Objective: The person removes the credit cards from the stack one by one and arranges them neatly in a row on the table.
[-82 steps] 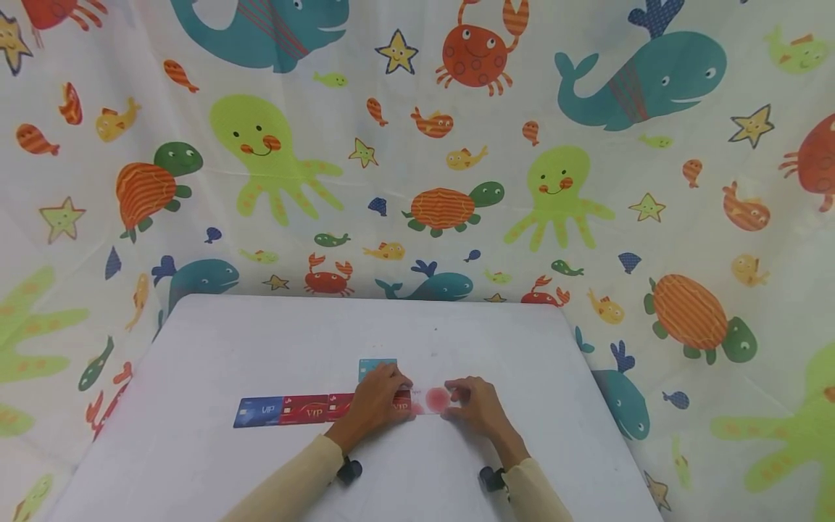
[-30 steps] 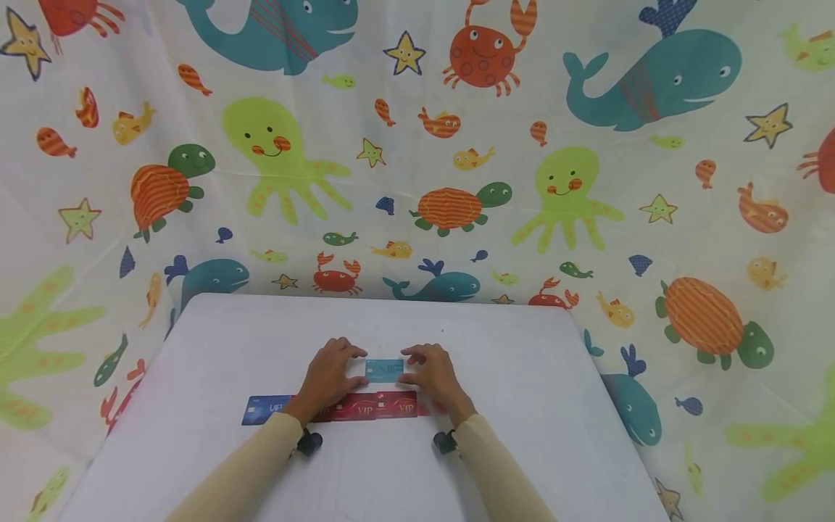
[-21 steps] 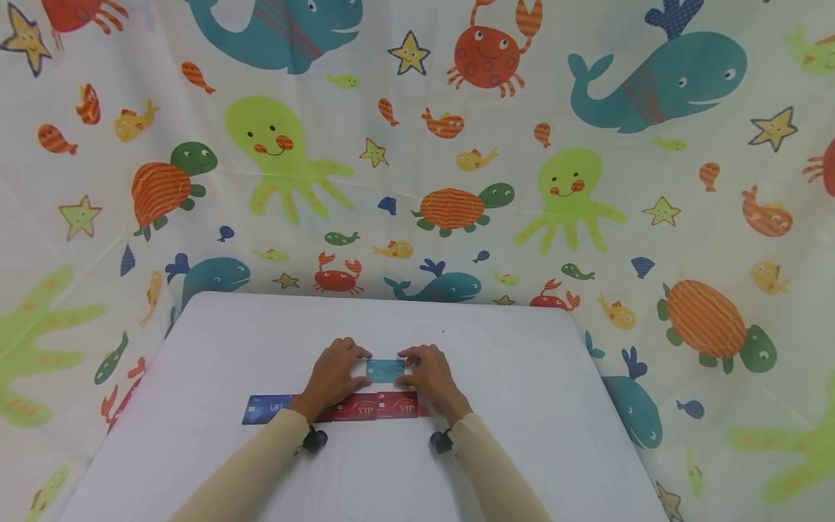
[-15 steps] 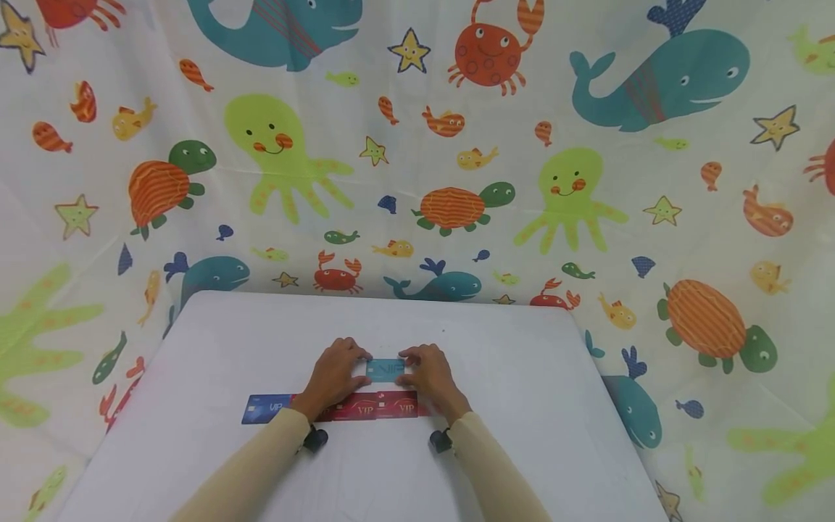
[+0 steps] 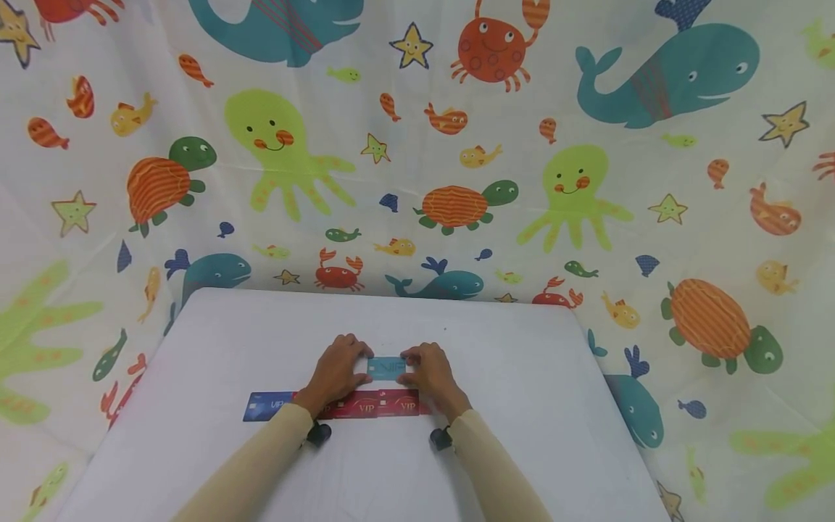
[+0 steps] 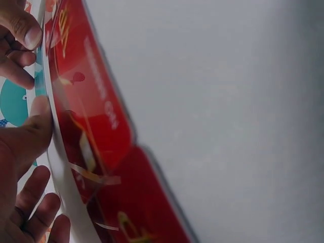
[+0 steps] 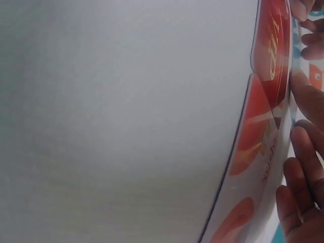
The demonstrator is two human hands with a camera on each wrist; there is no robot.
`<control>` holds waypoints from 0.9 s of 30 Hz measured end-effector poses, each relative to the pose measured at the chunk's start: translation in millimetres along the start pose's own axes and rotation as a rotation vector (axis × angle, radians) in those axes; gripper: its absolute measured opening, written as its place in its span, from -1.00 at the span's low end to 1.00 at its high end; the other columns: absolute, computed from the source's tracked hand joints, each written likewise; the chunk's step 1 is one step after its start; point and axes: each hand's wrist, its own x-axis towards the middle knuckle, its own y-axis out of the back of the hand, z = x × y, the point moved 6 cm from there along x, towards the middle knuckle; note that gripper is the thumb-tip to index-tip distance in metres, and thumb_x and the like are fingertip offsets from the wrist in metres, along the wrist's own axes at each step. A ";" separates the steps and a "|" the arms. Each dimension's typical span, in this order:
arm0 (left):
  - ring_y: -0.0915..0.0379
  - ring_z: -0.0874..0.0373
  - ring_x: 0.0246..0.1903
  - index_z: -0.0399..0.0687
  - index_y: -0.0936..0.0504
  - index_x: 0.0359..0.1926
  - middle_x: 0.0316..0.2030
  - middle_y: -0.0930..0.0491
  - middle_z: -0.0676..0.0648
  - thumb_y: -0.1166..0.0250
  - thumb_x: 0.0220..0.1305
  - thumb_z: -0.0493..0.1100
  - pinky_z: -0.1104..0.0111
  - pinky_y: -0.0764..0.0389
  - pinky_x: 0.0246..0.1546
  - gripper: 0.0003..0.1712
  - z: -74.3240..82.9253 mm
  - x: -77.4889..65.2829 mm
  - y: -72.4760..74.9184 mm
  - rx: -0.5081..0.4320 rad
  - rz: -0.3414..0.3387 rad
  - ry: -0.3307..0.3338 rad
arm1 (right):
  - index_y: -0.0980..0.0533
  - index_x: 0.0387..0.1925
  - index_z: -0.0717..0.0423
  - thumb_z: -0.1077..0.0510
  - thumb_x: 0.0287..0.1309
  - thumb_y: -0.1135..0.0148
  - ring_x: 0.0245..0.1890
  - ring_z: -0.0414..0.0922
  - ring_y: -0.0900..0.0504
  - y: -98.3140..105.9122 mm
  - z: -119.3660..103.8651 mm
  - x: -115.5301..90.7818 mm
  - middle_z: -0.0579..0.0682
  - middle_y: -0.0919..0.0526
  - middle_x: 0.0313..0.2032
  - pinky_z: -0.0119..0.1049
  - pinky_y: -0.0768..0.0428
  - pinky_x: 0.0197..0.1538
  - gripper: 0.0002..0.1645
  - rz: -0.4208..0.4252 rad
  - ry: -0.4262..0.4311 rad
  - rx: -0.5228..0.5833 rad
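Note:
A light blue VIP card (image 5: pixel 387 368) lies on the white table (image 5: pixel 515 377), above a row of other cards. My left hand (image 5: pixel 335 366) holds its left end between thumb and forefinger. At the opposite end my right hand (image 5: pixel 433 373) grips it the same way. In the row, a dark blue VIP card (image 5: pixel 266 407) is at the left, followed by several red VIP cards (image 5: pixel 399 403), partly hidden under my left wrist. A white card with red patches (image 7: pixel 243 217) ends the row at the right, mostly hidden by my right wrist in the head view.
Behind the table hangs a white curtain (image 5: pixel 365 181) printed with sea animals. A small black camera (image 5: pixel 319 434) sits on the left wrist, another black camera (image 5: pixel 440 438) on the right wrist. The table's back edge lies beyond the hands.
From the white-and-red card at the row's right end, both hands have moved left and back to the light blue card. Over the last second they have barely moved.

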 end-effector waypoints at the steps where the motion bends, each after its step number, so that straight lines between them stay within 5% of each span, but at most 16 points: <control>1: -0.49 0.00 0.03 0.04 -0.74 0.10 -0.01 -0.65 -0.08 -0.70 0.05 0.04 0.05 -0.66 0.24 -0.42 -0.5 0.1 -0.1 -0.006 -0.002 0.005 | -0.72 0.14 -0.23 0.03 0.07 -0.69 0.03 -0.11 -0.52 -0.2 0.0 -0.1 -0.14 -0.61 0.01 -0.01 -0.63 0.36 -0.44 -0.001 0.003 -0.003; 27: -0.48 0.01 0.03 0.08 -0.71 0.10 0.00 -0.64 -0.06 -0.69 0.06 0.01 0.04 -0.66 0.26 -0.43 -1.1 -3.9 1.4 -0.025 0.017 0.022 | -0.68 0.08 -0.29 -0.02 -0.10 -0.78 0.12 -0.10 -0.52 3.1 -2.2 3.1 -0.16 -0.62 0.06 0.10 -0.59 0.40 -0.35 -0.045 0.018 -0.018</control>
